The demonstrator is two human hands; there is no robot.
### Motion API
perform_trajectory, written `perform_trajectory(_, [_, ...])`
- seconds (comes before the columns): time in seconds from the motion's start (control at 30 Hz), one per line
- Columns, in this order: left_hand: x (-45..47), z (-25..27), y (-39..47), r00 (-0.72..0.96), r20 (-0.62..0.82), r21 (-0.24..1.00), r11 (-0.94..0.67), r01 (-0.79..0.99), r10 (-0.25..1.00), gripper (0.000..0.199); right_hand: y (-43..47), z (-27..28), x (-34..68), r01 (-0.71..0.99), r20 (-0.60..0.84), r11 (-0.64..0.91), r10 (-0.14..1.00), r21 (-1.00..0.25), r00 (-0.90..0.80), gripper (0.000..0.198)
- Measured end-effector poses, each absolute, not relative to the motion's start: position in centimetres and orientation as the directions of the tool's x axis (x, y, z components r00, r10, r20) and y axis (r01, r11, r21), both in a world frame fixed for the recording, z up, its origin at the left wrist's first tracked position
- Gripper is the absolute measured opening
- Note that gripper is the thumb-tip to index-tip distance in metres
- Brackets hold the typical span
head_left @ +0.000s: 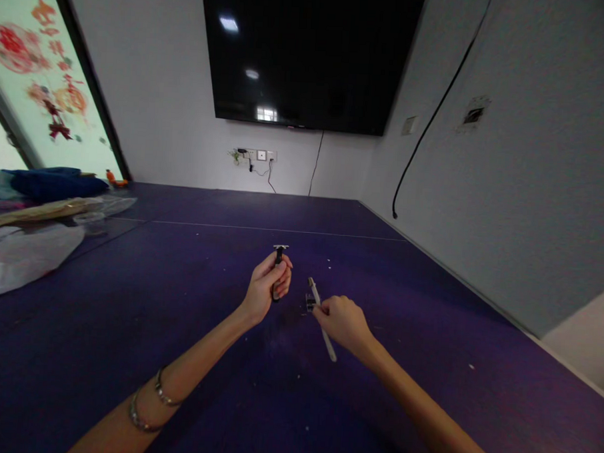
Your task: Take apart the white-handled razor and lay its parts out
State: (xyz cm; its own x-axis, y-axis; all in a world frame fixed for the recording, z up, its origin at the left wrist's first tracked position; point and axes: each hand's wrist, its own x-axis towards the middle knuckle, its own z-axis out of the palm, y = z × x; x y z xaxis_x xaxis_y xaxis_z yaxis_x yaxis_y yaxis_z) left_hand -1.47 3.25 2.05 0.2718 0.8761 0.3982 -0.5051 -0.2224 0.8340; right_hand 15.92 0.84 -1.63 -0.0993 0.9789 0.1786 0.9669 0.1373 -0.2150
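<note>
My left hand (268, 285) is closed around the black handle of a razor (278, 257), held upright. Its T-shaped silver head points up above my thumb. Close by on the right, my right hand (344, 322) pinches a small dark and clear piece (310, 303) between thumb and fingertips. What that piece is, I cannot make out. A slim white stick (329, 344) with a brownish tip, like a brush, passes slantwise beneath the right fingertips. Whether the fingers also grip the stick is unclear. Both hands are over a dark purple surface (216, 356).
Plastic bags (25, 258) and folded blue cloth (58, 182) lie at the far left, near a small orange object (114, 179). A large television (314, 60) hangs on the wall above sockets (262, 155). A black cable (429, 125) dangles along the right wall.
</note>
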Motion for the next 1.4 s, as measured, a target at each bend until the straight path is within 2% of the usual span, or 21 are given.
perform_trajectory(0.2, [-1.3,1.7,3.3,0.280,0.392,0.839,-0.215,-0.501,0.876,0.015,1.1,-4.4,12.7,0.982,0.125,0.134,0.985,-0.132,-0.118,0.034])
perform_trajectory(0.73, [-1.1,1.1,3.5,0.279,0.378,0.854,-0.215,-0.474,0.883,0.016,1.8,-5.5,12.0,0.988,0.090,0.117,0.990,-0.096,-0.109,0.038])
perform_trajectory(0.97, [-1.0,0.8,3.6,0.283,0.374,0.856,-0.211,-0.472,0.883,0.016,2.1,-5.0,12.5,0.986,0.128,0.122,0.986,-0.111,-0.108,0.048])
perform_trajectory(1.13, [-0.9,0.5,3.6,0.295,0.348,0.867,-0.185,-0.462,0.890,0.019,4.3,-3.5,15.6,0.986,0.122,0.070,0.991,-0.149,-0.052,0.035])
perform_trajectory(1.23, [-0.9,0.3,3.7,0.311,0.343,0.871,-0.176,-0.459,0.887,0.019,5.8,-3.3,17.8,0.962,0.128,0.167,0.982,-0.215,-0.142,0.027])
perform_trajectory(1.4, [-1.0,0.0,3.8,0.317,0.341,0.872,-0.172,-0.458,0.885,0.018,7.2,-4.4,19.6,0.879,0.123,0.350,0.937,-0.324,-0.327,0.026])
